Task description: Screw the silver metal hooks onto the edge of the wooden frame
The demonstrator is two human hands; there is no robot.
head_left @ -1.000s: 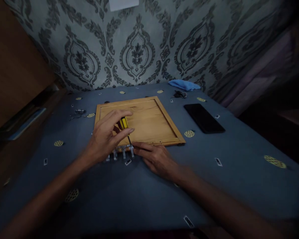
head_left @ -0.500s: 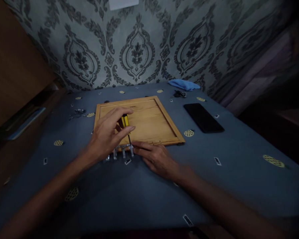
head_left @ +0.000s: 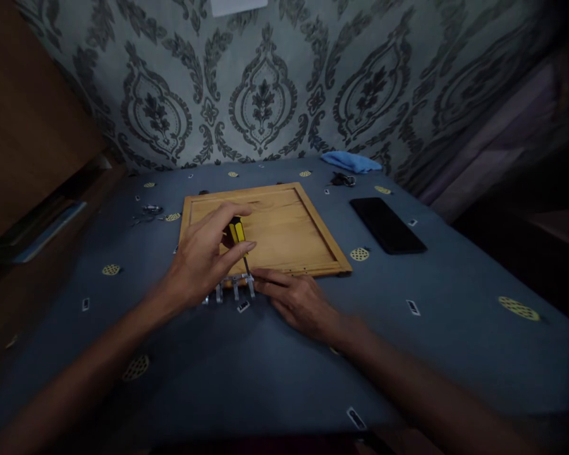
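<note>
Left hand [head_left: 201, 259] was up over the near edge of the wooden panel [head_left: 289, 230], fingers and thumb closed round the yellow-and-black handle of the screwdriver [head_left: 237, 231], and the shaft ran down, tipped only slightly, to the right end of the metal bracket [head_left: 234, 288]. That bracket, a silvery strip with short prongs pointing toward the person, lay against the panel's near rail, on the table [head_left: 455, 328]. Right hand [head_left: 296, 300] came in from the right, flat and open, gripping nothing, its fingertips [head_left: 262, 279] resting at the bracket's end just beside the screwdriver tip. Whether the tip sat in a screw head was too small and dim to tell. By the look of it, the step in hand was work with the driver at the bracket's right end, one hand turning, the other steadying. From this position the next move would call for downward pressure along the shaft, the tool held close to upright so the tip would not skate off, and the flat hand pinning the bracket so it could not twist against the rail. Further off, a dark phone [head_left: 387, 224] lay to the right of the panel, a blue cloth [head_left: 351, 162] sat at the far edge by the patterned wall [head_left: 263, 95], and some small metal parts [head_left: 148, 211] lay far left.
</note>
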